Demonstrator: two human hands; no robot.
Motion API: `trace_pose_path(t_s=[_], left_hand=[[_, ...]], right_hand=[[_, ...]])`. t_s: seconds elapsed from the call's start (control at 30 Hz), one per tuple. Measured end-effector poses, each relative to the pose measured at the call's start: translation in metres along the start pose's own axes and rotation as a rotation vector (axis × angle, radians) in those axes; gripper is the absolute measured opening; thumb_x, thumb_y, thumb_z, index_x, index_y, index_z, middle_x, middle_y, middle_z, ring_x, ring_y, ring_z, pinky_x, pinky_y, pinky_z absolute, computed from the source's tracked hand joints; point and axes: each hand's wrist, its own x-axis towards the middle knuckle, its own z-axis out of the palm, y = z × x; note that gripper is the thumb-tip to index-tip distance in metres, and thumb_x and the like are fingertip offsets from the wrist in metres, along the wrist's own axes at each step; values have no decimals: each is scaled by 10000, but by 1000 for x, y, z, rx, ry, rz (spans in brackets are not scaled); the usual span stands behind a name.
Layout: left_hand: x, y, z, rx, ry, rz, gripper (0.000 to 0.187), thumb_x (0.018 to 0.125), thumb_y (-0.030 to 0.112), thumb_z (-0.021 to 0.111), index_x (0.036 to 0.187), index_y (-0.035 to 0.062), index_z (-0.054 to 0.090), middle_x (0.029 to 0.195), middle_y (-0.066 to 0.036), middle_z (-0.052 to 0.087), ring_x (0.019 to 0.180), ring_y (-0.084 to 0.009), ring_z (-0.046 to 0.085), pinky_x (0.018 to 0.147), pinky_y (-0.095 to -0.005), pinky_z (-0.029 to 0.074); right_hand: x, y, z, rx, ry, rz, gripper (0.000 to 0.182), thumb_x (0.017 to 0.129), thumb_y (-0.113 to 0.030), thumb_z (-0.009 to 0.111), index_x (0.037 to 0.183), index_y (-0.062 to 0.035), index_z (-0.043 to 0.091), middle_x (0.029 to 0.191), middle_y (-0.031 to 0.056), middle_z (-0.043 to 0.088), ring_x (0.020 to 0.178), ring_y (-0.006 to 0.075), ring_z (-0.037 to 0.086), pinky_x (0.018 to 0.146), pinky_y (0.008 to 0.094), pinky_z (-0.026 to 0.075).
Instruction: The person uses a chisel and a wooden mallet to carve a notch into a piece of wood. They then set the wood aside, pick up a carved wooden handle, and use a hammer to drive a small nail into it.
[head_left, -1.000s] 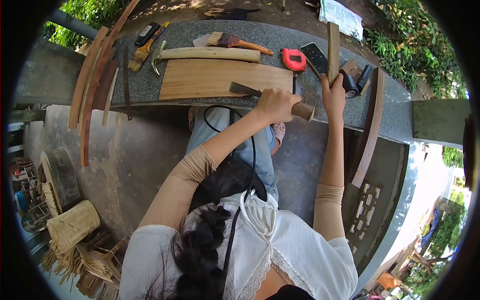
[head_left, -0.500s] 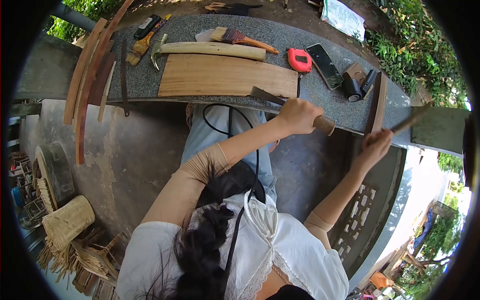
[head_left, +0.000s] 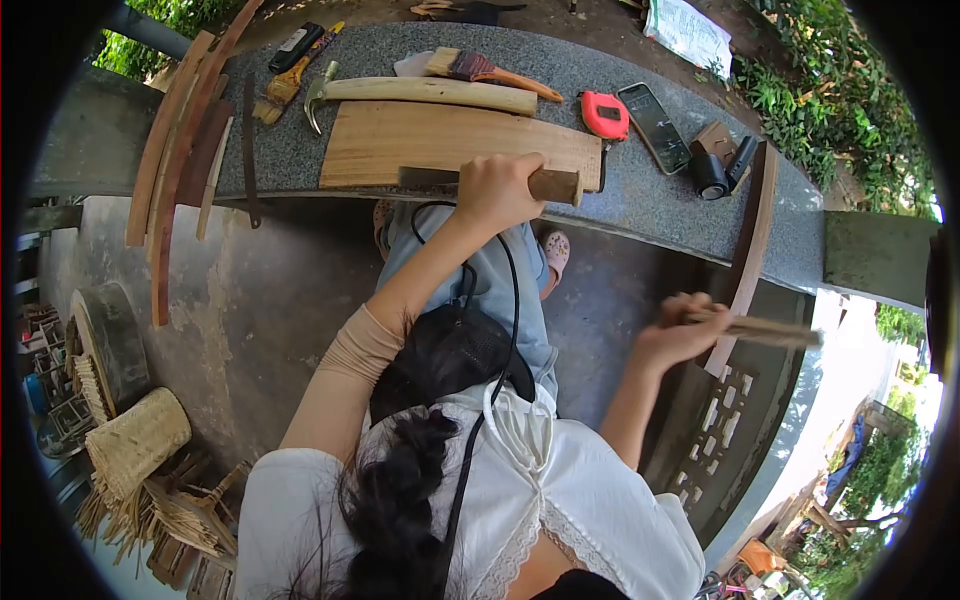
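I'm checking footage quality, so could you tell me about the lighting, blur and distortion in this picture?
Head view: strong fisheye bend with black corners; hard sunlight on the stone slab, deep shade under it; the stick in the right hand is motion-smeared, while the left hand on the wooden-handled tool is sharp.

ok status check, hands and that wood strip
Left hand shut on knife handle at slab edge. Right hand shut on wood strip, off the slab. Nothing between them.
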Motion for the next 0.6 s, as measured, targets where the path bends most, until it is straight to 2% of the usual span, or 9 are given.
trace_pose_path(t_s=[0.07,0.17,0.23,0.3,0.33,0.4,0.43,0.5,0.6], left_hand=[[0,1,-5,24,11,-10,251,561,234,738,789,158,668,670,-94,649,644,-301,649,558,-424,505],[0,-23,-24,102,21,-50,242,573,245,742,784,150,669,682,-93,654,654,-305,648,570,-412,505],[-8,-40,-34,140,16,-100,239,583,251,744,780,142,666,689,-89,655,663,-307,645,583,-398,505],[-4,-48,-43,136,51,-103,252,579,255,755,779,133,663,688,-99,653,662,-315,645,585,-400,504],[-4,-47,-45,143,83,-86,245,581,249,758,771,130,658,685,-97,651,657,-312,644,582,-401,502],[-5,-46,-46,158,100,-82,238,587,251,754,769,131,658,681,-92,650,653,-311,643,577,-400,501],[-3,-47,-48,177,111,-72,232,593,254,750,768,132,658,677,-87,650,649,-310,643,572,-399,500],[-7,-66,-60,203,110,-85,226,603,259,746,768,132,659,674,-88,649,645,-311,642,568,-399,498],[-12,-80,-65,213,117,-119,217,623,274,738,769,133,662,673,-90,650,638,-311,642,560,-398,495]], right_hand=[[-28,24,9,107,-57,29,174,944,-260,503,847,-118,475,584,-40,375,470,38,306,412,211,232],[-49,25,5,-515,-595,291,170,930,-240,555,830,-126,478,588,-80,351,489,18,308,425,203,227],[-7,11,-6,-357,-386,149,165,949,-237,520,881,-96,468,627,-58,391,510,22,329,444,191,234],[-3,5,23,-15,34,102,241,949,-278,501,782,-123,421,610,-48,375,471,30,291,415,216,216],[-16,20,27,85,4,62,221,939,-280,501,829,-93,454,631,-35,405,488,39,322,430,206,242],[-70,70,31,-259,-427,-6,198,927,-289,515,899,-94,494,647,-35,427,508,46,351,446,193,264],[-71,68,29,-252,-425,-7,198,927,-289,515,899,-94,494,647,-35,427,508,46,351,446,193,264],[-67,61,19,-631,-818,236,152,890,-208,567,891,-81,485,695,-2,447,554,71,374,482,209,319],[-12,19,29,-367,-450,233,187,953,-219,493,830,-89,438,681,5,444,505,62,371,427,219,292]])
